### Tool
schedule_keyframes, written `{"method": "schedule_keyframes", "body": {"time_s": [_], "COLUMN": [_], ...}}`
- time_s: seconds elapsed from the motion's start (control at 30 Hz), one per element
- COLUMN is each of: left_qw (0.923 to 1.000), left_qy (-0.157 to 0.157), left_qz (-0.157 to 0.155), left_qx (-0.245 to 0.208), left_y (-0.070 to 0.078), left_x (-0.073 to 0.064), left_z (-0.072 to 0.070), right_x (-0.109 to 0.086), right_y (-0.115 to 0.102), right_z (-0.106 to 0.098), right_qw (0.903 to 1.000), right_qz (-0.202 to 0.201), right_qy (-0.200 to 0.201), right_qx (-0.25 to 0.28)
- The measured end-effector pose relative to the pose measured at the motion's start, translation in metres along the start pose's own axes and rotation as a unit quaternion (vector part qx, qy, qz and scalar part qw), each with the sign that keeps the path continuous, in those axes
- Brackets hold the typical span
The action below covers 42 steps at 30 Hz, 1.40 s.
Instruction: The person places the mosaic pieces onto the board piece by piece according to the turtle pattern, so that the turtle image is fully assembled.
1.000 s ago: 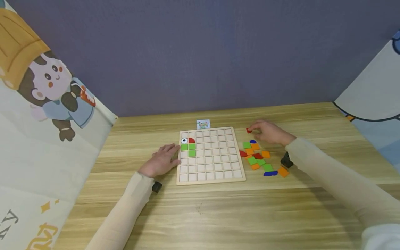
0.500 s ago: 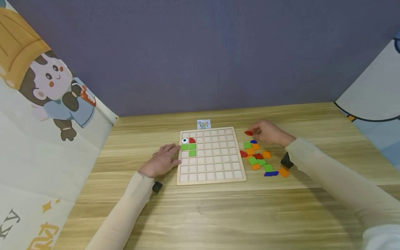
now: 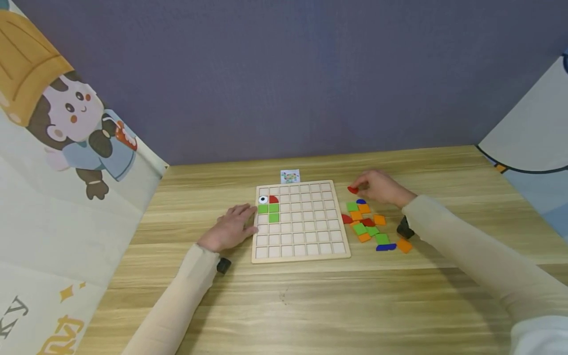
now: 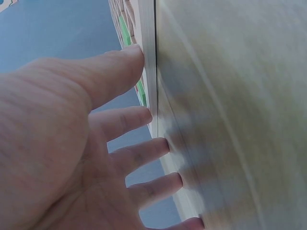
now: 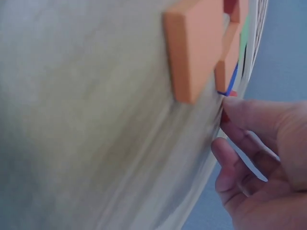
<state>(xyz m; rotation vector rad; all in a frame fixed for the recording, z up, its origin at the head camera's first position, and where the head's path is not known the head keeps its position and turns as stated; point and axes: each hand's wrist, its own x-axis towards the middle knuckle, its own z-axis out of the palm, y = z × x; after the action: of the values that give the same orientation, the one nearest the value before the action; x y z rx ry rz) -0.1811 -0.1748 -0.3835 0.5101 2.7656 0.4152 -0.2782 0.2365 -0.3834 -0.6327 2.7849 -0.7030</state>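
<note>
A wooden grid board [image 3: 301,227] lies in the middle of the table. At its upper left sit a white eye tile [image 3: 263,199], a red rounded tile [image 3: 273,199] and several green square tiles [image 3: 273,217]. My left hand [image 3: 228,229] rests at the board's left edge, fingers spread; in the left wrist view its thumb and forefinger [image 4: 127,120] are at the board's side. Beyond the board's right side, my right hand [image 3: 379,188] pinches a red rounded tile [image 3: 352,190] between thumb and fingers. The right wrist view shows that tile mostly hidden behind the thumb [image 5: 244,112].
Right of the board lies a loose pile of tiles: orange squares [image 3: 379,220], green squares [image 3: 382,239], red pieces [image 3: 347,219] and blue rounded pieces [image 3: 386,247]. A small picture card [image 3: 290,176] lies behind the board. A dark partition [image 3: 310,88] stands at the table's back edge.
The red tile in my right hand has been tipped and turned between the fingertips, and has come slightly nearer. My left hand has stayed at the board's edge.
</note>
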Motion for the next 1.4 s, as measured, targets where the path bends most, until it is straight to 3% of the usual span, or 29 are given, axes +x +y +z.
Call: {"method": "schedule_keyframes", "body": {"time_s": [0.6, 0.93, 1.4], "left_qw": [1.0000, 1.0000, 0.9999], "left_qy": [-0.002, 0.002, 0.010], "left_qz": [-0.005, -0.001, 0.002], "left_qx": [0.007, 0.007, 0.004], "left_y": [0.001, 0.001, 0.001], "left_x": [-0.001, -0.001, -0.001], "left_z": [-0.001, -0.001, 0.001], "right_x": [-0.006, -0.014, -0.008], "right_y": [-0.023, -0.052, -0.086], "right_z": [0.002, 0.005, 0.024], "right_qw": [0.9986, 0.9947, 0.9837], "right_qz": [-0.022, -0.083, -0.172], "right_qy": [0.049, 0.060, 0.053], "right_qx": [0.005, 0.009, 0.002]}}
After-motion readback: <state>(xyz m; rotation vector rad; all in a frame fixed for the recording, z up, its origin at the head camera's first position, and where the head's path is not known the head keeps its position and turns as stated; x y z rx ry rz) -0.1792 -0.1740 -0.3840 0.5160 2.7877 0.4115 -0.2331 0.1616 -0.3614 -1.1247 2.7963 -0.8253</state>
